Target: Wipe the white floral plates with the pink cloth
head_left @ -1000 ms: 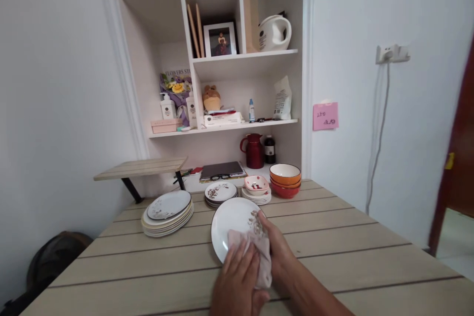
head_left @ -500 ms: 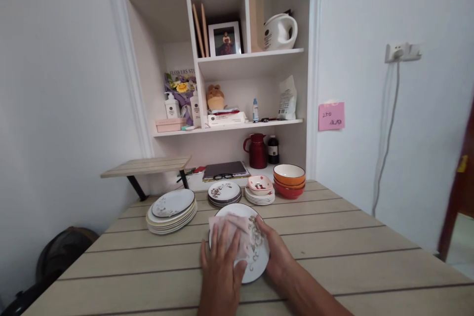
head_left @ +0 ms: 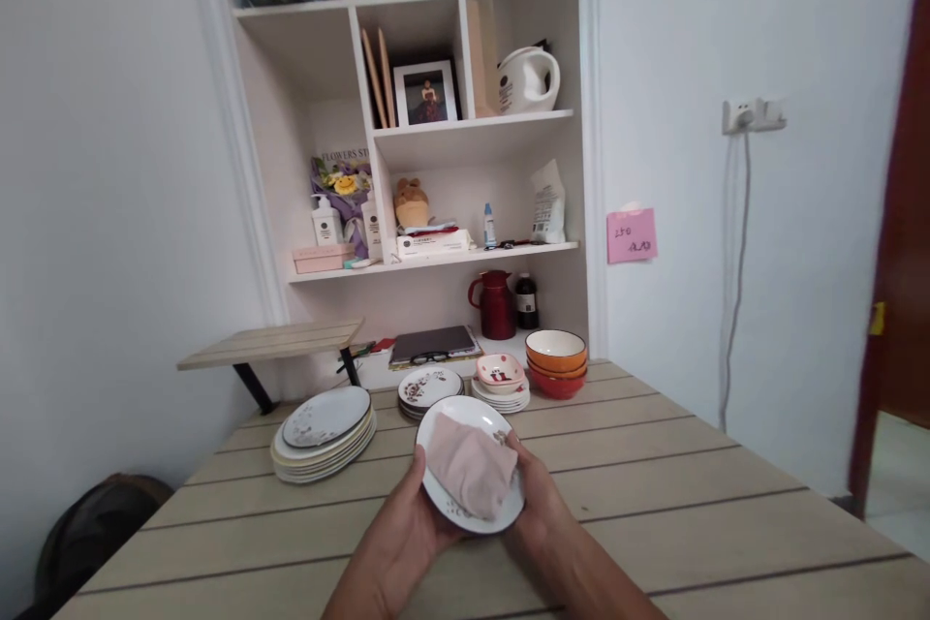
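Between my hands is a white plate (head_left: 512,504) with a dark rim and a brown flower pattern, tilted toward me. A pale pink cloth (head_left: 472,465) lies folded on its face and covers most of the pattern. My left hand (head_left: 407,513) grips the plate's left edge, thumb on the rim and fingers underneath. On the opposite side my right hand (head_left: 538,494) is closed round the right edge, its fingers partly hidden behind the plate. Neither hand holds the cloth.
Left of the plate stands a stack of large plates (head_left: 324,446). Behind it are small dark-rimmed plates (head_left: 430,387), little square dishes (head_left: 500,373) and orange and red bowls (head_left: 556,363). A raised wooden shelf (head_left: 268,346) stands at the back left, near a red jug (head_left: 498,305).
My left hand has left the cloth and moved to the plate's left edge, gripping it. The cloth stays on the plate. My right hand keeps its hold, and the view has shifted slightly.
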Demonstrator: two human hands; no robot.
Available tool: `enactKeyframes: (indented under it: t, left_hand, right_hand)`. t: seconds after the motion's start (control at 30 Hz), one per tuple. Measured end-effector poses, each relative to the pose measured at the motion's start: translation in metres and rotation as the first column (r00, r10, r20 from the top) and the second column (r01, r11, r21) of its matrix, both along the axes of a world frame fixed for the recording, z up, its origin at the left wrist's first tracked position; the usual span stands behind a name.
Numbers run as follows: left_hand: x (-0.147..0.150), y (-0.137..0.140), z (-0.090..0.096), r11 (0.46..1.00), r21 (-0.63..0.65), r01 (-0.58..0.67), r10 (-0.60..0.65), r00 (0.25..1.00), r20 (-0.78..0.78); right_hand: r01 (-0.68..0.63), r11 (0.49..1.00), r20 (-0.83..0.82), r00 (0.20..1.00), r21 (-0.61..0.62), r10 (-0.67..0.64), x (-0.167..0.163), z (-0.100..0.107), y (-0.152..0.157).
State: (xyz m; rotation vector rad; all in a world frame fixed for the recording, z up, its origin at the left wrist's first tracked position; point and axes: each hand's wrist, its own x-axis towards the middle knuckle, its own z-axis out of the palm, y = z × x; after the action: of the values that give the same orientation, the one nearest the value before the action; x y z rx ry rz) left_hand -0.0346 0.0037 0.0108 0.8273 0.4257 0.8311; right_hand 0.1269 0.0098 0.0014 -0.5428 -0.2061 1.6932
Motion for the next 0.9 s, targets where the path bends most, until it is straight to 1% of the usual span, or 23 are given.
enactKeyframes:
  t: [0.03,0.1,0.17,0.2,0.27,0.3,0.33,0.37,0.4,0.43,0.47,0.5,0.53,0.57,0.6,0.63,0.67,0.7,0.73,0.77,0.83,0.9]
  left_hand:
    - [0.002,0.001,-0.001,0.998,-0.05,0.029,-0.027,0.998,0.053]
    - [0.006,0.006,-0.009,0.989,-0.135,0.062,-0.045,0.991,0.126]
    - [0.01,0.013,-0.022,0.983,-0.18,0.041,-0.007,0.982,0.186]
    - [0.011,0.016,-0.03,0.984,-0.176,0.012,0.028,0.975,0.222]
    - [0.014,0.022,-0.041,0.989,-0.145,0.002,0.04,0.957,0.288]
    - [0.015,0.024,-0.045,0.992,-0.128,0.008,0.033,0.948,0.315]
    - [0.015,0.026,-0.048,0.994,-0.111,0.018,0.021,0.94,0.34]
    - [0.016,0.027,-0.049,0.995,-0.094,0.023,0.012,0.932,0.362]
    - [0.015,0.028,-0.049,0.996,-0.08,0.026,0.007,0.924,0.381]
    - [0.015,0.028,-0.049,0.997,-0.07,0.024,0.006,0.918,0.397]
    - [0.014,0.028,-0.049,0.998,-0.065,0.019,0.009,0.913,0.408]
    - [0.014,0.028,-0.049,0.998,-0.066,0.008,0.02,0.91,0.415]
    - [0.013,0.027,-0.049,0.997,-0.073,-0.002,0.032,0.909,0.416]
    - [0.012,0.027,-0.05,0.996,-0.086,-0.014,0.048,0.909,0.414]
    - [0.012,0.026,-0.05,0.994,-0.101,-0.036,0.075,0.909,0.411]
    - [0.011,0.025,-0.05,0.991,-0.121,-0.064,0.108,0.908,0.405]
    - [0.01,0.025,-0.05,0.986,-0.142,-0.09,0.14,0.907,0.396]
    - [0.009,0.024,-0.05,0.979,-0.164,-0.12,0.175,0.906,0.384]
    - [0.008,0.024,-0.05,0.971,-0.187,-0.148,0.209,0.906,0.369]
    - [0.007,0.023,-0.05,0.963,-0.208,-0.17,0.236,0.906,0.351]
    - [0.005,0.023,-0.049,0.951,-0.234,-0.202,0.272,0.906,0.325]
    - [0.005,0.022,-0.047,0.952,-0.235,-0.196,0.265,0.911,0.316]
  right_hand:
    - [-0.009,1.0,0.015,1.0,-0.004,0.009,0.001,-0.001,0.001]
    - [-0.015,1.0,0.068,0.998,-0.024,0.017,0.001,-0.002,0.002]
    - [0.012,0.998,0.154,0.988,-0.054,-0.004,0.001,-0.003,0.002]
    - [0.044,0.997,0.205,0.978,-0.059,-0.031,0.0,-0.003,0.003]
    - [0.119,0.993,0.316,0.943,-0.021,-0.106,0.0,-0.004,0.005]
    - [0.159,0.987,0.386,0.91,0.022,-0.155,0.001,-0.005,0.006]
    - [0.2,0.976,0.47,0.856,0.083,-0.216,0.003,-0.006,0.008]
    - [0.234,0.958,0.562,0.776,0.166,-0.287,0.005,-0.007,0.01]
    - [0.253,0.931,0.658,0.659,0.263,-0.365,0.008,-0.008,0.012]
    - [0.255,0.892,0.733,0.508,0.373,-0.452,0.011,-0.008,0.013]
    - [0.237,0.842,0.773,0.335,0.485,-0.539,0.015,-0.008,0.012]
    - [0.204,0.779,0.766,0.155,0.593,-0.624,0.018,-0.006,0.01]
    - [0.16,0.705,0.715,-0.015,0.691,-0.699,0.021,-0.003,0.007]
    - [0.111,0.638,0.647,-0.159,0.762,-0.745,0.023,0.001,0.003]
    - [0.073,0.592,0.588,-0.257,0.803,-0.767,0.024,0.005,-0.003]
    - [0.008,0.574,0.549,-0.303,0.819,-0.779,0.024,0.008,-0.008]
    - [-0.081,0.582,0.536,-0.303,0.809,-0.788,0.022,0.011,-0.013]
    - [-0.209,0.616,0.556,-0.282,0.76,-0.782,0.02,0.013,-0.018]
    - [-0.316,0.638,0.569,-0.29,0.702,-0.77,0.017,0.013,-0.021]
    - [-0.395,0.651,0.566,-0.324,0.648,-0.759,0.013,0.013,-0.024]
    - [-0.492,0.674,0.535,-0.413,0.55,-0.737,0.006,0.01,-0.026]
    - [-0.528,0.691,0.498,-0.479,0.495,-0.723,0.0,0.006,-0.026]
